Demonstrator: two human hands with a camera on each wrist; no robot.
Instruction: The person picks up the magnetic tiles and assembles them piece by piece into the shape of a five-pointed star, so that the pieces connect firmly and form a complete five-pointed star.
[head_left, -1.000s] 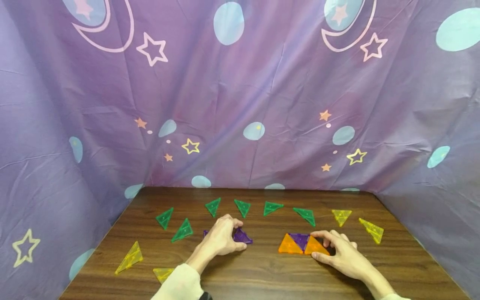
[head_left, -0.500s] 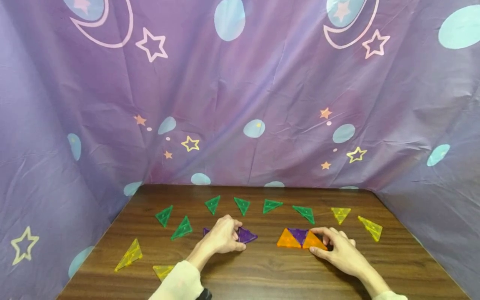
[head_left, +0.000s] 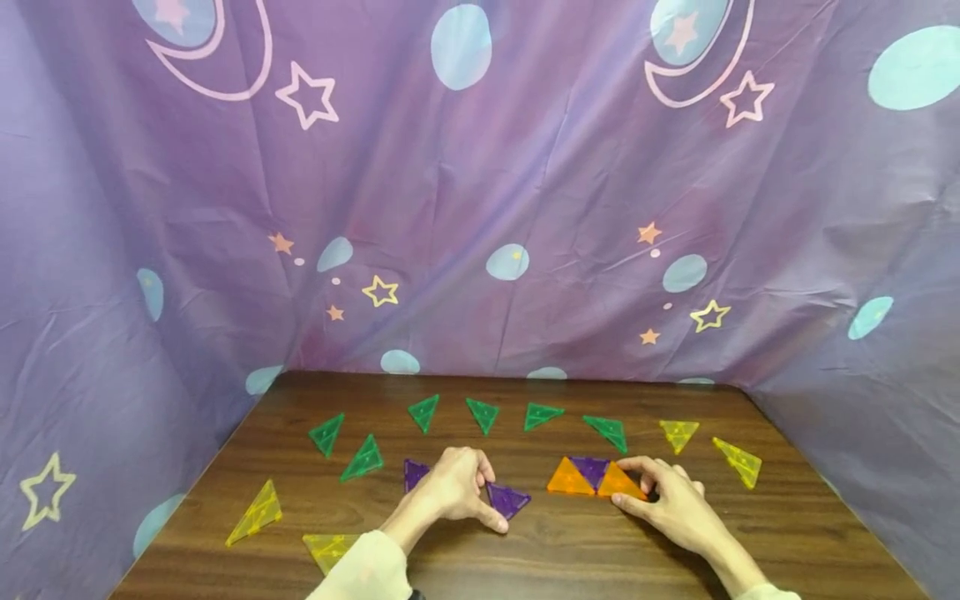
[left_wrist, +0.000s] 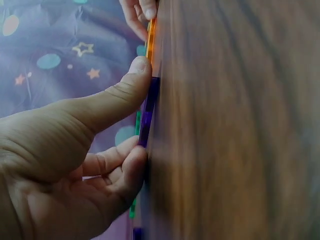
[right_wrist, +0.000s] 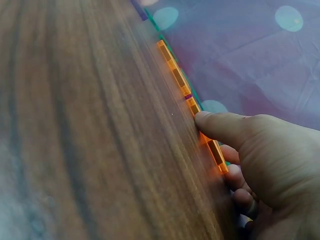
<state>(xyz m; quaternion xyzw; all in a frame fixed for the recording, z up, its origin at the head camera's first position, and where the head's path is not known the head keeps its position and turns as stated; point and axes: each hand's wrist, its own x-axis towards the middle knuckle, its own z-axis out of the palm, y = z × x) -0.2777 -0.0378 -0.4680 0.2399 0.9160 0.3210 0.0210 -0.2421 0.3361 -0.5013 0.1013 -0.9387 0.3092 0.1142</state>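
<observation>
My left hand pinches a translucent purple triangular tile between thumb and fingers, low over the wooden table. The left wrist view shows that purple tile edge-on, the thumb at its upper end. Behind the left hand lies another purple tile, partly covered. To the right, a flat row joins an orange tile, a purple tile and a second orange tile. My right hand grips the second orange one at its right end, thumb on the near edge. A gap separates the held purple tile from the row.
Several green triangular tiles form an arc across the back of the brown table. Two yellow tiles lie at the back right. At the left are a yellow tile and another beside my left sleeve.
My left hand has moved right and nearer, carrying the purple tile, which has turned. The orange and purple row has shifted slightly left with my right hand.
</observation>
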